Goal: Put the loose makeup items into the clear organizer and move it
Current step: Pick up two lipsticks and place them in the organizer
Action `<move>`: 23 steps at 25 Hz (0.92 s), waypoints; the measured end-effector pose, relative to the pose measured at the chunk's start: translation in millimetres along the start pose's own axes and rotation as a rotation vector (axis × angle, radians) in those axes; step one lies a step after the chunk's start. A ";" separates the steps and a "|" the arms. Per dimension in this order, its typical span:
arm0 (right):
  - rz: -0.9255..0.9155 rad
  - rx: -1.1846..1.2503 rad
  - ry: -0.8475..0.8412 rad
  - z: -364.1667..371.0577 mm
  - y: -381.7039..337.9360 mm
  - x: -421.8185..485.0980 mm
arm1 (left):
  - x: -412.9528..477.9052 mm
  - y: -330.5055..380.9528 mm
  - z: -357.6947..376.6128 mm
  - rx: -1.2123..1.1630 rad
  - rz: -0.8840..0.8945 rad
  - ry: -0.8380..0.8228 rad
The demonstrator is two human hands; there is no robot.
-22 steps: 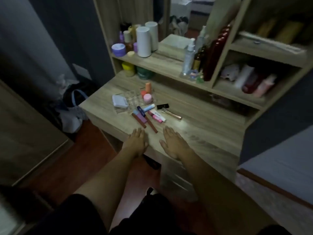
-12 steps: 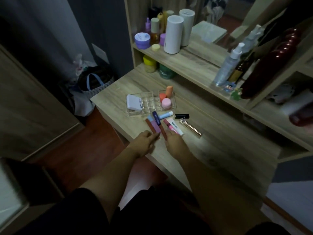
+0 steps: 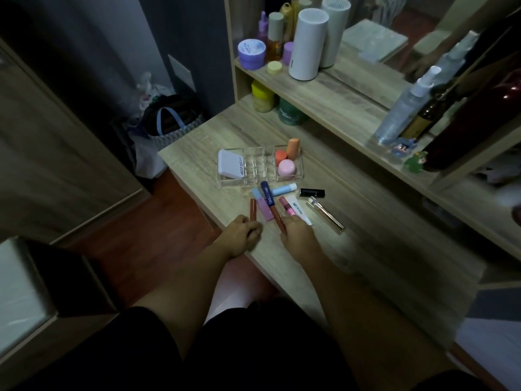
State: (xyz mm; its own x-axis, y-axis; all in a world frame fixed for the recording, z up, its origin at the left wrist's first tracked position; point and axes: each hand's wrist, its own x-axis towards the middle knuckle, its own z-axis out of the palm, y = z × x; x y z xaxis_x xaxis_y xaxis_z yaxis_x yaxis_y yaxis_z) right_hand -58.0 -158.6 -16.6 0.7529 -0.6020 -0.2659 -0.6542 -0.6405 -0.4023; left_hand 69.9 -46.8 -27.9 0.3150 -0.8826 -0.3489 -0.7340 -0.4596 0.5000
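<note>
The clear organizer stands on the wooden desk. It holds a white compact, an orange sponge, an orange pot and a pink jar. Several loose tubes lie in front of it: a brown lip tube, a pink-and-blue tube, a navy-capped tube, a light blue stick, a black lipstick, a pink tube and a gold tube. My left hand curls on the brown tube's near end. My right hand pinches the navy-capped tube's near end.
A shelf behind the desk carries a white cylinder, a purple jar, a spray bottle and dark bottles. A yellow jar and a green jar stand under it. A bag sits on the floor to the left.
Both hands slid forward from the desk's front edge to the near ends of the loose tubes and their fingers closed. The view moved closer and to the left.
</note>
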 end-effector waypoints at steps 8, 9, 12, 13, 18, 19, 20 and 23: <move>0.015 -0.003 -0.016 -0.1 4.4 2.6 | -3.8 10.7 4.8 -0.134 -0.133 0.057; 0.017 0.001 -0.013 0.0 5.2 2.3 | -5.4 12.2 5.9 -0.171 -0.154 0.068; 0.038 0.028 -0.010 1.4 5.3 1.2 | -5.2 16.4 9.7 -0.256 -0.268 0.119; 0.048 0.037 -0.010 2.0 5.0 1.6 | -3.1 18.7 10.4 -0.277 -0.306 0.147; 0.116 0.139 0.011 2.5 4.7 0.1 | 10.6 30.3 10.7 -0.306 -0.424 0.275; 0.134 0.201 0.015 2.3 5.3 -1.5 | 10.6 29.4 10.4 -0.314 -0.441 0.279; 0.150 0.289 0.024 0.4 5.5 -2.3 | 9.3 28.0 8.6 -0.318 -0.450 0.288; 0.118 0.596 0.096 -16.7 2.6 3.3 | 4.9 23.4 -10.4 -0.440 -0.424 0.391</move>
State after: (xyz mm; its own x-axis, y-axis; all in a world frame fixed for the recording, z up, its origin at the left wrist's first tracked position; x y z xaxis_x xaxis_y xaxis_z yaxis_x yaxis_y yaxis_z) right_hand -58.4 -170.2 -4.0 0.6500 -0.7106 -0.2695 -0.5590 -0.2068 -0.8029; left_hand 60.5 -63.0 -9.6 0.7715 -0.5523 -0.3159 -0.2166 -0.6949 0.6858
